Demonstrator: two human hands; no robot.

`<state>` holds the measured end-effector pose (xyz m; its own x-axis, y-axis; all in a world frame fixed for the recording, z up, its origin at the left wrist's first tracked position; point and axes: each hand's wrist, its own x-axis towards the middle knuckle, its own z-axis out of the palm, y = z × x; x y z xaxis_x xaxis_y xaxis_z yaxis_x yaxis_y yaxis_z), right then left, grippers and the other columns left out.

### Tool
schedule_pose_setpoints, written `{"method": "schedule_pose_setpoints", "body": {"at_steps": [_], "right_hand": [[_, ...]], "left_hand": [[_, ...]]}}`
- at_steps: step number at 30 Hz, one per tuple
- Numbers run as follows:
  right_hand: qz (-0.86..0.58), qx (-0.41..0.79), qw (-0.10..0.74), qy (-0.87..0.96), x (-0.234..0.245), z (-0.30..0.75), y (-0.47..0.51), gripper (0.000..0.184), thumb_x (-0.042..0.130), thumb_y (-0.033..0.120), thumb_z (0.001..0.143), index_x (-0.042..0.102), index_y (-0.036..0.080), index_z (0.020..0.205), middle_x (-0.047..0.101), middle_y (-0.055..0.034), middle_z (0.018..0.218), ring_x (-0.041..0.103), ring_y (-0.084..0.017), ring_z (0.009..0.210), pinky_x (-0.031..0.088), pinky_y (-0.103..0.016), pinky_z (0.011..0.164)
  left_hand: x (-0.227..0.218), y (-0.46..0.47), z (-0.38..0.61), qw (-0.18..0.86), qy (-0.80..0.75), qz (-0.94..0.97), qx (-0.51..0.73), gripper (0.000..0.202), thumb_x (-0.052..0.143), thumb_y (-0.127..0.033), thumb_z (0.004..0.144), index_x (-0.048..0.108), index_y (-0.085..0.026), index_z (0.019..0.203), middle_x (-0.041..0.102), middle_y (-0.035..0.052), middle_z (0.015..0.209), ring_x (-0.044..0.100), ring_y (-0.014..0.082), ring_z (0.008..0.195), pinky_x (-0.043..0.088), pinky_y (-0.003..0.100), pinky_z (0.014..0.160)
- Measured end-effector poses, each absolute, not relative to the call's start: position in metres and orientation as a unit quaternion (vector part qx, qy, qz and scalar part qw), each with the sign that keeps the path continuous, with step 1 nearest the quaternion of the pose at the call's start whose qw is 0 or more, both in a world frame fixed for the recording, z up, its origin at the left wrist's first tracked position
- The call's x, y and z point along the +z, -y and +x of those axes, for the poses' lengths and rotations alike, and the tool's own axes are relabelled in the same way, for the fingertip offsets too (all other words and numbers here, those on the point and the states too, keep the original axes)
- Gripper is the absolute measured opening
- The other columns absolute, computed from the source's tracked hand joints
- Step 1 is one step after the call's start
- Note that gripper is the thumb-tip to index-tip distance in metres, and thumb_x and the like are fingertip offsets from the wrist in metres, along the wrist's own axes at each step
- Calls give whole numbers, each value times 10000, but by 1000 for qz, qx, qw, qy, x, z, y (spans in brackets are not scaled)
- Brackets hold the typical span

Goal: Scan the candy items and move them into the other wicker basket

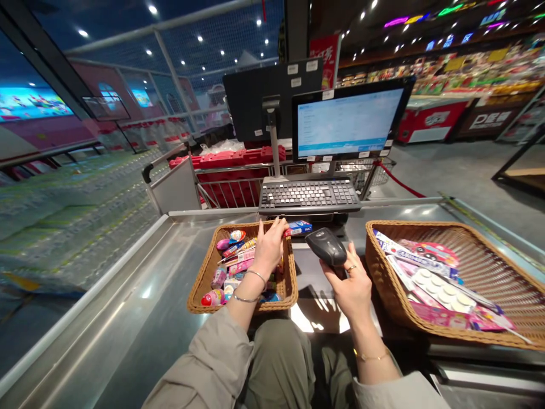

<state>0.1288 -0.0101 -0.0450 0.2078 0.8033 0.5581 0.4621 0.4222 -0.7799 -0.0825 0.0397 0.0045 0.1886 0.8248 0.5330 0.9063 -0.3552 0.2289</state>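
My right hand point(354, 282) is closed around a black handheld barcode scanner point(326, 246), whose head points left. Over the right rim of the smaller wicker basket point(200, 287), my left hand point(269, 245) grips a small blue and red box point(298, 228) by its left end. The box sits just off the scanner's head, apart from it. Several small packaged goods in pink, blue and yellow fill that basket, among them a pink capsule with a red end point(213, 297). My left hand and wrist cover part of its contents.
A larger wicker basket point(506, 267) at right holds flat packages and a white paint palette point(443, 288). Behind the metal counter point(170, 272) stand a keyboard point(310, 194), a lit monitor point(349, 122) and a second screen's back point(255, 96). A cart point(230, 184) is beyond.
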Motion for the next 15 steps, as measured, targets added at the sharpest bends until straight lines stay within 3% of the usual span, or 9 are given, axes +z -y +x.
{"method": "schedule_pose_setpoints", "body": {"at_steps": [4, 15], "right_hand": [[-514, 136, 581, 616, -45, 129, 10, 398, 693, 464, 820, 722, 210, 1125, 686, -115, 1288, 431, -345, 1427, 346, -596, 1165], [-516, 93, 581, 622, -48, 130, 9, 390, 686, 414, 840, 701, 197, 1163, 675, -128, 1304, 430, -347, 1427, 335, -616, 1158]], "left_hand": [[2, -43, -78, 122, 547, -775, -294, 434, 434, -42, 926, 571, -211, 1302, 644, 83, 1369, 484, 269, 1392, 73, 705, 1217], [-5, -52, -67, 192, 526, -758, -334, 307, 453, -147, 994, 617, -225, 1241, 637, 76, 1371, 478, 271, 1391, -7, 673, 1229]]}}
